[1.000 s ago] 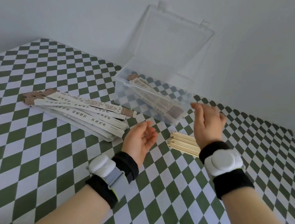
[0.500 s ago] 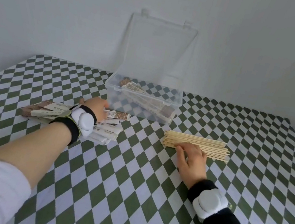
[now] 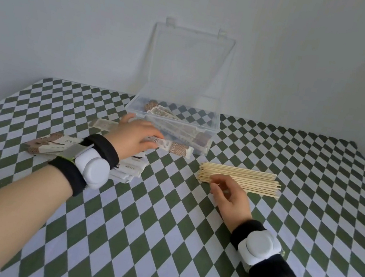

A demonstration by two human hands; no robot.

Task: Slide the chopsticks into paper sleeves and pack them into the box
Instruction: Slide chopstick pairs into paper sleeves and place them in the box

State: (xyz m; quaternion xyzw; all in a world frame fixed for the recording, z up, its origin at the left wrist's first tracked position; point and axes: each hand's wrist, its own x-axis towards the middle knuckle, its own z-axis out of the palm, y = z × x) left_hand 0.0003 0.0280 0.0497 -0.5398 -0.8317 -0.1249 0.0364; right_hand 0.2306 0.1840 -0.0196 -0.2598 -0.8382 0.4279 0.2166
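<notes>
My left hand holds one paper sleeve lifted off the sleeve pile, its brown end pointing right in front of the box. The clear plastic box stands open at the back middle, lid upright, with sleeved chopsticks lying inside. A pile of bare wooden chopsticks lies to the right of centre. My right hand is at the pile's left end, fingers curled and pinching at the near chopsticks.
A green and white checked cloth covers the table. A white wall runs close behind the box and along the right side. Both wrists carry black bands with white trackers.
My left hand has lifted a sleeve from the pile and carried it rightwards. My right hand's fingers have curled onto the near chopsticks at the pile's left end.
</notes>
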